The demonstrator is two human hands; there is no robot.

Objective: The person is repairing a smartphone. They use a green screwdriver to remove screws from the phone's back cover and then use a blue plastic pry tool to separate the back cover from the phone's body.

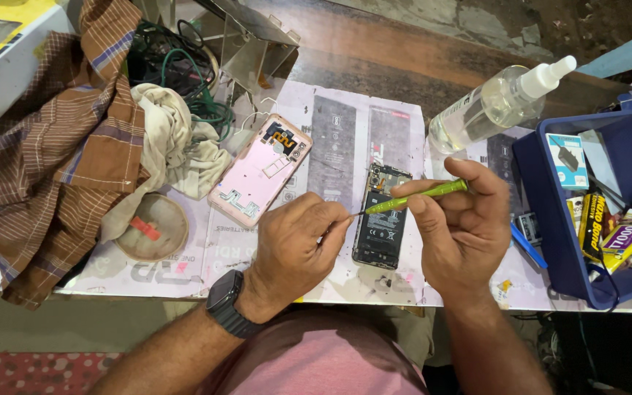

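Phone repair, mid-way by the look of it. Back cover already off: pink rear shell lying inside-up on the paper-covered bench, left of the opened phone. Opened phone flat near centre, dark internals and battery exposed, no back on it.

Right hand pinched shut around a green screwdriver, thumb and fingers clamped on the handle, tip pointing left. Left hand curled closed at the tip, fingertips pinching at or just beside the blade end; cannot tell whether a screw or bit sits between them, too small. Black watch on left wrist.

Screwdriver tip held just left of the phone's edge, not seated in any screw. Judged: disassembly begun, internal screws or parts still to deal with; reassembly not started.

Around: clear spray bottle far right, blue tray of small packets at right, brown checked cloth and white rag left, round disc near left.
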